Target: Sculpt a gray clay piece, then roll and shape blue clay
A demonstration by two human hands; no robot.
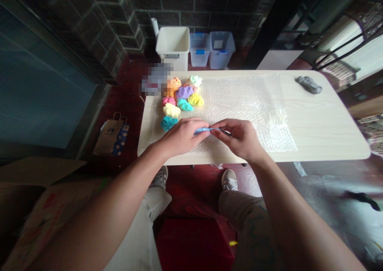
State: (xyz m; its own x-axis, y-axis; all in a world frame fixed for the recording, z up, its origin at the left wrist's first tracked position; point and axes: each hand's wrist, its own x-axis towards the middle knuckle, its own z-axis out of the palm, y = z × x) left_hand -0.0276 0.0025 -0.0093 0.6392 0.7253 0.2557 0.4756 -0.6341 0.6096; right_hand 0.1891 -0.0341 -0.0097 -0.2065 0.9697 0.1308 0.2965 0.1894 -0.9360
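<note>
Near the front edge of the table, my left hand (184, 134) and my right hand (241, 137) meet with their fingertips pinched. Between them is a small light blue strip (202, 130) that looks like soft modelling clay; my fingers cover much of it. A small dark bit (228, 133) shows by my right fingers, too small to name. Left of my hands lie several coloured clay-like lumps, among them a teal lump (169, 123), a pale yellow lump (171, 110), a purple lump (184, 91) and a bright yellow lump (196, 99).
Bubble wrap (239, 99) covers the middle of the pale table (323, 123). A grey lump (309, 84) lies at the far right. Beyond the table stand a white bin (173, 43) and two clear plastic boxes. A paper bag (108, 137) is on the floor at left.
</note>
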